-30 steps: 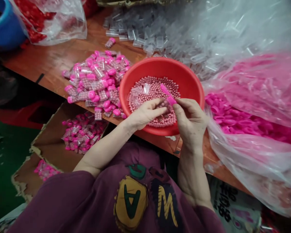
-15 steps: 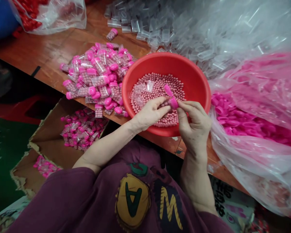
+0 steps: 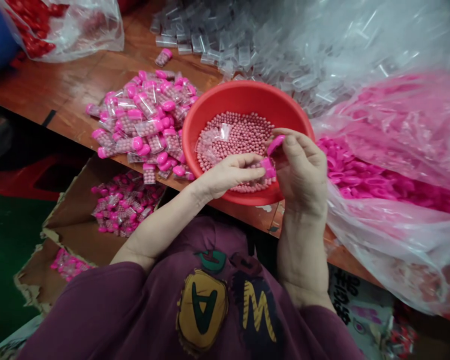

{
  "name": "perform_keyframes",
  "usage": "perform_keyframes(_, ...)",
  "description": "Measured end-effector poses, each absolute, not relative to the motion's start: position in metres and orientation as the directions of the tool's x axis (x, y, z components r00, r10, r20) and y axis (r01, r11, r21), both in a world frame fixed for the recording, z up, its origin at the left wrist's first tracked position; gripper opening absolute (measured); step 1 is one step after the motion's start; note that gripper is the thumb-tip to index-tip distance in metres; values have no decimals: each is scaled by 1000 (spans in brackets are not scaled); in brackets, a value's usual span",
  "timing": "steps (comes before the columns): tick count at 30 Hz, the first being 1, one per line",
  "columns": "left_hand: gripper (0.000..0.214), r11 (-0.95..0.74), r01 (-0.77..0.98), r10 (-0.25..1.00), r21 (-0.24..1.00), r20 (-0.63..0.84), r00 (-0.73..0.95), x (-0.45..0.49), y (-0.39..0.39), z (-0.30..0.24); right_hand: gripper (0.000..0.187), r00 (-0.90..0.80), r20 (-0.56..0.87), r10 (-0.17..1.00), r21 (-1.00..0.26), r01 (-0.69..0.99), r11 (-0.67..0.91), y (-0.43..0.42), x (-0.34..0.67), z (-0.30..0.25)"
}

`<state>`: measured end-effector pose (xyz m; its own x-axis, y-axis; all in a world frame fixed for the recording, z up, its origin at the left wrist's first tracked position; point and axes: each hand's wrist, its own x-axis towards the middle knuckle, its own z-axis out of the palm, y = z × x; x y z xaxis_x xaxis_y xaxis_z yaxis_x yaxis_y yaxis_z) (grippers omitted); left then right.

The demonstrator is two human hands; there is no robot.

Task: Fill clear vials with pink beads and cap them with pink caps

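Note:
Above the red basin point(image 3: 307, 117), my left hand point(image 3: 230, 175) is closed around a small bottle, mostly hidden by the fingers. Its pink cap point(image 3: 268, 169) points to the right, with the hinged lid point(image 3: 276, 145) standing up. At that lid is my right hand point(image 3: 303, 165), thumb and fingertips against its upper end. Small round pink beads point(image 3: 243, 130) cover the bottom of the basin beneath both hands. Clear plastic pieces point(image 3: 210, 142) lie on the beads at the left.
Filled pink-capped bottles point(image 3: 146, 115) are heaped left of the basin; more lie in a cardboard box point(image 3: 69, 212) below the table edge. Clear empty tubes point(image 3: 243, 55) pile up behind. A plastic bag point(image 3: 382, 235) of pink caps point(image 3: 360, 175) lies right, and a bag of red pieces point(image 3: 101, 30) back left.
My right hand has moved up from the side of the cap to the raised lid. The lid now leans toward the right hand. The whole view has shifted slightly.

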<state>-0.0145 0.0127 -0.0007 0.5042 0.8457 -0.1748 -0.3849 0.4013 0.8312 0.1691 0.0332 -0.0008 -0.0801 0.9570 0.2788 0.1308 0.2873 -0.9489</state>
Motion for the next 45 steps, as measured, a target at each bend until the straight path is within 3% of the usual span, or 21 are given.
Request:
perform_keyframes(3,39,395,-429,882,813,-204,425,-14,16,-3,35,-130,456,880,-822,316,473,17,177,-6)
perform_keyframes(6,29,430,-444,875,786,-241,420,-14,17,-4,71,-292,545,786,-594,527,608,2,180,-20)
perform_keyframes(8,24,442,-457,869,772,-242,432,-14,17,-5,91,-309,586,749,-466,627,624,-4,176,-30)
perform_keyframes(11,24,433,-465,868,772,-217,447,-15,16,-6,88,-277,611,742,-387,713,585,-5,166,-41)
perform_keyframes(18,36,336,-387,888,859,-152,435,-8,14,-12,70,-246,624,742,-327,780,534,-7,163,-43)
perform_keyframes(24,39,94,-165,985,982,-69,156,7,13,-20,71,-236,550,801,-307,835,457,-1,163,-45)
perform_keyframes(27,17,159,-238,952,958,-85,296,4,12,-16,79,-233,580,781,-265,852,451,3,162,-47)
perform_keyframes(30,27,309,-277,889,910,-173,424,-2,11,-7,76,-239,625,743,-231,853,469,5,162,-51)
perform_keyframes(36,36,370,-279,896,886,-262,358,2,11,5,68,-234,481,845,-238,893,383,2,160,-47)
perform_keyframes(42,40,285,-146,924,947,-232,303,8,13,1,48,-211,385,898,-246,915,320,-1,158,-32)
perform_keyframes(45,32,233,-82,943,969,-204,263,15,16,-4,51,-224,347,911,-257,911,322,2,156,-25)
